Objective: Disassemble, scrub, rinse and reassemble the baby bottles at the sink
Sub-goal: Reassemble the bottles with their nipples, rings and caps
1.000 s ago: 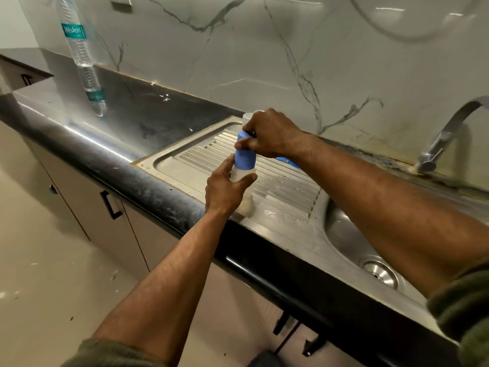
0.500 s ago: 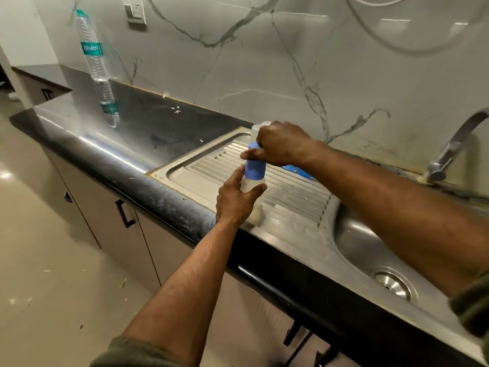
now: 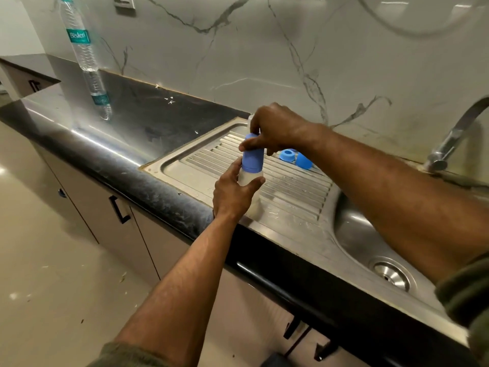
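- The bottle (image 3: 250, 181) is held upright over the ribbed drainboard (image 3: 291, 186), near its front edge, by the left hand (image 3: 232, 194), whose fingers are curled round the pale body.
- The blue cap (image 3: 253, 157) is pinched from above by the right hand (image 3: 275, 128), thumb and fingers closed round its top.
- Compared with half a second ago, almost nothing is changed in the grasp: both hands stay on the same parts, and the cap is still seated on the bottle. Mainly the view is shifted.
- It is judged that the cap is being pulled or twisted, and the taking apart of this bottle is only begun.
- A blue ring (image 3: 288, 155) and a blue dome (image 3: 303, 160) are lying at the back edge of the drainboard, just beside each other, so one bottle is probably opened already.
- The basin (image 3: 357, 234) with its drain (image 3: 391, 275) is at the right end, under the tap (image 3: 455, 133).
- A water bottle (image 3: 83, 49) is standing on the dark worktop (image 3: 137, 117) at the back left corner, against the marble wall (image 3: 264, 49).
- Cabinet doors (image 3: 113, 215) and a pale floor (image 3: 39, 274) are seen below.
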